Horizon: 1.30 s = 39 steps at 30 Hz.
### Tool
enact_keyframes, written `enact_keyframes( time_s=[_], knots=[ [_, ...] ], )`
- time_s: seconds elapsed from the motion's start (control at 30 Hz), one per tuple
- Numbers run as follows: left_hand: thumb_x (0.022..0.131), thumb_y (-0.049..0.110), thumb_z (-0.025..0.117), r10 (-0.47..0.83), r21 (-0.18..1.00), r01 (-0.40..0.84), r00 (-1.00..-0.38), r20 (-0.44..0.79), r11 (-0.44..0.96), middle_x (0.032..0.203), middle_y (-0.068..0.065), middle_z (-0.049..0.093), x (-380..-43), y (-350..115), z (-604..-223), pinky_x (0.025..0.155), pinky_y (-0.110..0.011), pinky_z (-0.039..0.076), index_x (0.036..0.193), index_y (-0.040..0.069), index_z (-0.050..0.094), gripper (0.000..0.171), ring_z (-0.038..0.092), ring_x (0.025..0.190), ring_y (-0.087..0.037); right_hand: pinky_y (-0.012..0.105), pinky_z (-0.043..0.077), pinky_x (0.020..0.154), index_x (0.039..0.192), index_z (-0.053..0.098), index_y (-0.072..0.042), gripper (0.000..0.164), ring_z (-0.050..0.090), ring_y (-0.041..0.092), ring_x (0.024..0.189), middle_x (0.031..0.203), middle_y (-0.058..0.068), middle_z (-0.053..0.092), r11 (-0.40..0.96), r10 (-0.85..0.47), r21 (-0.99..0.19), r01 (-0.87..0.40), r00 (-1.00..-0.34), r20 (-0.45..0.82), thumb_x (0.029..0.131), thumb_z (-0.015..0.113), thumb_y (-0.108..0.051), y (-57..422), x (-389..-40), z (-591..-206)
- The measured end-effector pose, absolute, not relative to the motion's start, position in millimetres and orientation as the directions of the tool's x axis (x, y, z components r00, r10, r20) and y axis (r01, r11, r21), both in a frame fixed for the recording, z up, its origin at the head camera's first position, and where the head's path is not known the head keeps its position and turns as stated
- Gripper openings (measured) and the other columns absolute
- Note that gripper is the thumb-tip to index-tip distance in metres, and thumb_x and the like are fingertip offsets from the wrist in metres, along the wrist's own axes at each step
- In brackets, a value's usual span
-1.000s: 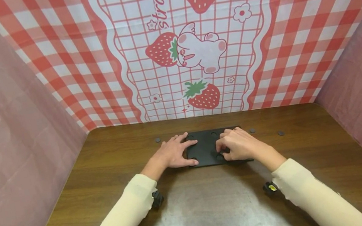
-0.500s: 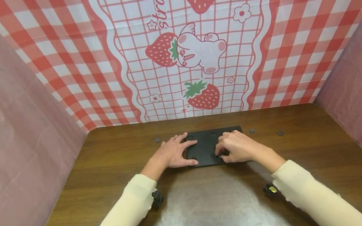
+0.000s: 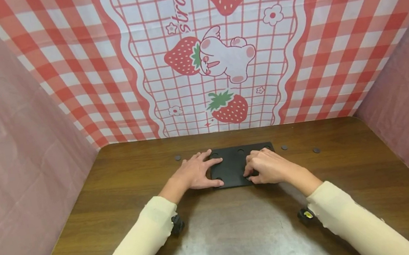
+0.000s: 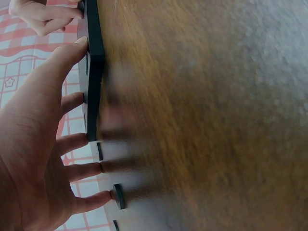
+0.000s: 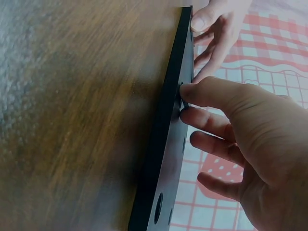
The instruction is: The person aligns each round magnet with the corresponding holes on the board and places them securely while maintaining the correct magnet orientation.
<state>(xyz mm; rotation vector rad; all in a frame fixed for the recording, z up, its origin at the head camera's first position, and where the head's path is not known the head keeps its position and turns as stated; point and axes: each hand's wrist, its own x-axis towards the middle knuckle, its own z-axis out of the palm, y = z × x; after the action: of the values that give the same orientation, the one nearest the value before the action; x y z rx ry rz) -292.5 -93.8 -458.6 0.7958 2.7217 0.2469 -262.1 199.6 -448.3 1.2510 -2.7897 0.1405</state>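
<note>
A flat black rectangular board (image 3: 229, 168) with round recesses lies on the table. My left hand (image 3: 197, 172) spreads its fingers over the board's left end, the thumb resting on it near a front recess. My right hand (image 3: 267, 165) is over the right half of the board. Its thumb and index finger pinch a small black disc (image 5: 185, 103) at the front middle recess; the disc is mostly hidden by the fingertips. In the left wrist view, another dark disc (image 4: 119, 196) stands out beyond the board, close to a left fingertip; whether they touch I cannot tell.
Loose dark discs lie on the wooden table (image 3: 227, 229): one disc (image 3: 178, 158) left of the board, a second disc (image 3: 284, 147) and a third disc (image 3: 317, 150) to its right. A red-checked strawberry cloth (image 3: 219, 68) hangs behind, with pink curtains at both sides.
The right hand has shifted very slightly left, its fingertips staying at the front middle recess. The left hand and the board look still.
</note>
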Motion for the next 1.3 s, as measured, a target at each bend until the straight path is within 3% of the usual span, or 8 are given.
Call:
enact_keyframes(
  time_s=[0.2,0.43,0.93,1.1,1.2,1.3],
  knots=[
    [0.100,0.075,0.069,0.546,0.240,0.497,-0.805,-0.232,0.834,0.192,-0.005,0.020,-293,-94,-459,0.132,-0.080,0.030,0.175,0.043,0.040,0.087,0.025,0.176,-0.045,0.038,0.058,0.079,0.100,0.093,-0.022,0.006,0.072,0.018,0.097,0.098,-0.007,0.082,0.647,-0.752,-0.040,-0.761,-0.646,0.131,0.094,0.092,-0.022,199,-262,-449],
    [0.100,0.076,0.069,0.544,0.236,0.496,-0.805,-0.236,0.836,0.192,-0.004,0.020,-292,-93,-460,0.132,-0.080,0.030,0.175,0.044,0.040,0.087,0.024,0.177,-0.045,0.034,0.056,0.074,0.100,0.093,-0.021,0.006,0.071,0.018,0.093,0.096,-0.005,0.082,0.618,-0.774,-0.019,-0.786,-0.612,0.162,0.094,0.093,-0.023,198,-263,-451],
    [0.100,0.075,0.069,0.546,0.250,0.492,-0.802,-0.242,0.834,0.192,-0.005,0.019,-293,-95,-459,0.134,-0.080,0.028,0.175,0.043,0.040,0.086,0.023,0.177,-0.045,0.035,0.057,0.075,0.099,0.092,-0.021,0.005,0.073,0.019,0.095,0.097,-0.005,0.082,0.636,-0.759,-0.046,-0.770,-0.635,0.145,0.094,0.093,-0.024,198,-264,-453],
    [0.096,0.086,0.064,0.561,0.273,0.502,-0.799,-0.217,0.821,0.192,-0.005,0.021,-299,-98,-470,0.131,-0.083,0.029,0.174,0.046,0.040,0.091,0.025,0.176,-0.046,0.033,0.056,0.072,0.098,0.091,-0.022,0.006,0.071,0.017,0.093,0.094,-0.007,0.080,0.640,-0.757,-0.026,-0.768,-0.636,0.150,0.093,0.094,-0.024,198,-263,-452],
    [0.097,0.085,0.064,0.562,0.271,0.504,-0.799,-0.213,0.820,0.192,-0.006,0.021,-299,-98,-470,0.130,-0.083,0.030,0.174,0.045,0.041,0.090,0.026,0.175,-0.047,0.032,0.054,0.071,0.098,0.091,-0.023,0.006,0.070,0.016,0.092,0.092,-0.008,0.078,0.644,-0.754,-0.024,-0.765,-0.640,0.146,0.093,0.094,-0.024,198,-263,-451],
    [0.100,0.075,0.070,0.553,0.259,0.497,-0.801,-0.230,0.828,0.192,-0.006,0.021,-292,-95,-458,0.133,-0.081,0.028,0.175,0.043,0.041,0.086,0.025,0.176,-0.046,0.031,0.052,0.070,0.098,0.091,-0.023,0.006,0.069,0.016,0.091,0.091,-0.008,0.077,0.648,-0.752,-0.026,-0.761,-0.645,0.138,0.093,0.094,-0.024,199,-263,-451]
  ],
)
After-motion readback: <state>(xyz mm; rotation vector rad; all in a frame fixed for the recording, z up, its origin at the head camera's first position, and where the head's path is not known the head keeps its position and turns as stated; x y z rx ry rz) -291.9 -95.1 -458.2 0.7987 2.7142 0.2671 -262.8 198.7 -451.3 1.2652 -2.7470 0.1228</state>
